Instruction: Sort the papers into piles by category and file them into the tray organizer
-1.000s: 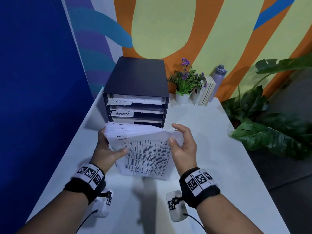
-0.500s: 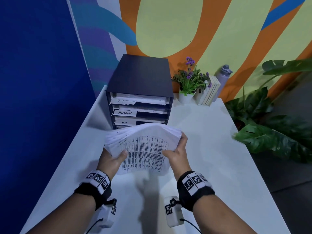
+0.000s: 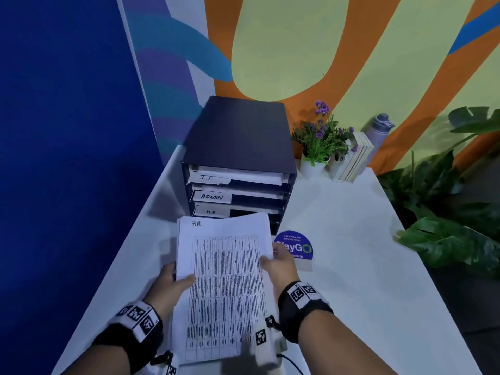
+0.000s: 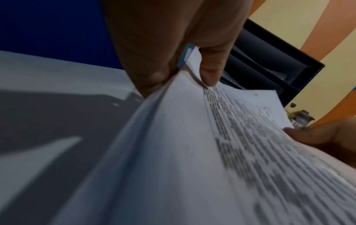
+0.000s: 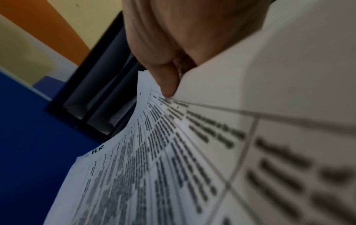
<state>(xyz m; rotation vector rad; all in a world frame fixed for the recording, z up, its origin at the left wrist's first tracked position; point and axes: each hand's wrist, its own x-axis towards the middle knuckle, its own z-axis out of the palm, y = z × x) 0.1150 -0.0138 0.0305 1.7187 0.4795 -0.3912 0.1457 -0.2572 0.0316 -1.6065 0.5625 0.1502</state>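
Note:
Both hands hold a stack of printed papers (image 3: 224,277) marked "H.R." at the top left, flat and lengthwise in front of the tray organizer (image 3: 238,147). My left hand (image 3: 173,282) grips its left edge, thumb on top (image 4: 210,73). My right hand (image 3: 278,263) pinches the right edge, thumb on the printed table (image 5: 169,82). The dark organizer has slots labelled I.T. (image 3: 207,177), ADMIN (image 3: 212,196) and H.R. (image 3: 210,211), with papers in the upper slots. The stack's far edge hides the lowest slot.
A white table (image 3: 351,266) runs between a blue wall at left and leafy plants (image 3: 446,212) at right. A round blue sticker stand (image 3: 293,247) sits beside my right hand. A potted flower (image 3: 319,147), books (image 3: 354,158) and a bottle (image 3: 378,128) stand at the back.
The stack was curled up on its edge against the table; now it lies flattened out lengthwise in both hands, top sheet with the H.R. mark facing up, drawn nearer to me.

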